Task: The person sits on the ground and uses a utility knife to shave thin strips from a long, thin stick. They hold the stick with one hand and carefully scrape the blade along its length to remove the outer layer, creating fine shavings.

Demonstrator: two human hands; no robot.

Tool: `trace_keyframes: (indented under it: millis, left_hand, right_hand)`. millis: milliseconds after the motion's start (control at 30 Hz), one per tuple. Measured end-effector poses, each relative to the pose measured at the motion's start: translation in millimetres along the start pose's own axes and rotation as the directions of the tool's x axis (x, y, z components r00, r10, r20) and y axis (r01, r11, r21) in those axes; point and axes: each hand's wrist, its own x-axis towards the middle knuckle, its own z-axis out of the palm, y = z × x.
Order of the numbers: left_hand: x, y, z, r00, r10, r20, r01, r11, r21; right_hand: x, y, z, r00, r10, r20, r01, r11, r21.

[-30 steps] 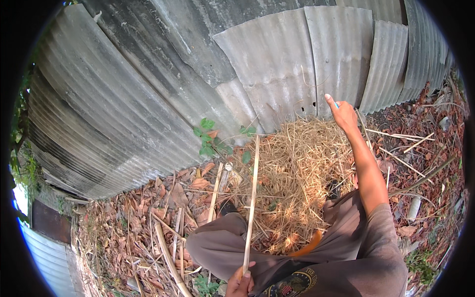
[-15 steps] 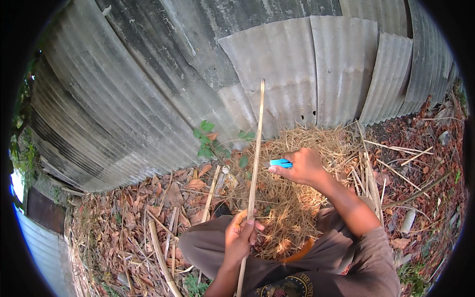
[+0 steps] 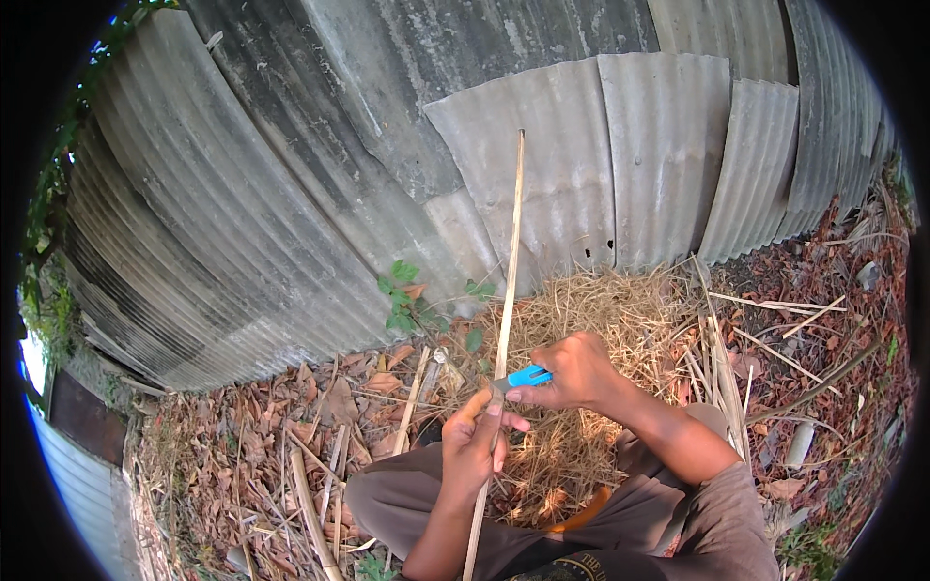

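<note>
A long, thin split-bamboo strip [image 3: 513, 252] runs from my lap up toward the fence, its far tip raised. My left hand [image 3: 472, 441] grips it low down, thumb along the strip and some fingers partly spread at the right. In my right hand [image 3: 573, 373] is a blue-handled utility knife [image 3: 528, 376], closed in the fist. Its short grey blade meets the strip just above my left thumb and forefinger. Below both hands lies a heap of pale, curly shavings [image 3: 591, 455] between my bent legs.
A corrugated metal fence [image 3: 320, 223] stands close ahead. Dry brown leaves [image 3: 213, 455] and loose bamboo sticks [image 3: 312, 504] cover the ground at left. More strips [image 3: 722, 358] lie at right, near a pale cylindrical piece [image 3: 799, 443]. A leafy green plant [image 3: 402, 300] grows by the fence.
My right hand has brought the knife down and toward me, from beside the middle of the strip to just above my left hand. The left hand keeps its hold.
</note>
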Motion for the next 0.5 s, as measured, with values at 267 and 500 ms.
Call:
trace_keyframes:
  millis: [267, 500]
  left_hand:
    - [-6.7, -11.6, 8.2, 1.000, 0.025, -0.005, -0.025, 0.997, 0.077]
    - [-15.0, -12.6, 19.1, 0.998, -0.041, 0.043, 0.035, 0.992, 0.124]
  right_hand:
    - [-3.0, 15.5, 0.1, 0.979, -0.137, -0.154, 0.122, 0.987, -0.103]
    - [-4.1, 46.0, 3.8, 0.971, -0.089, -0.224, 0.041, 0.977, -0.210]
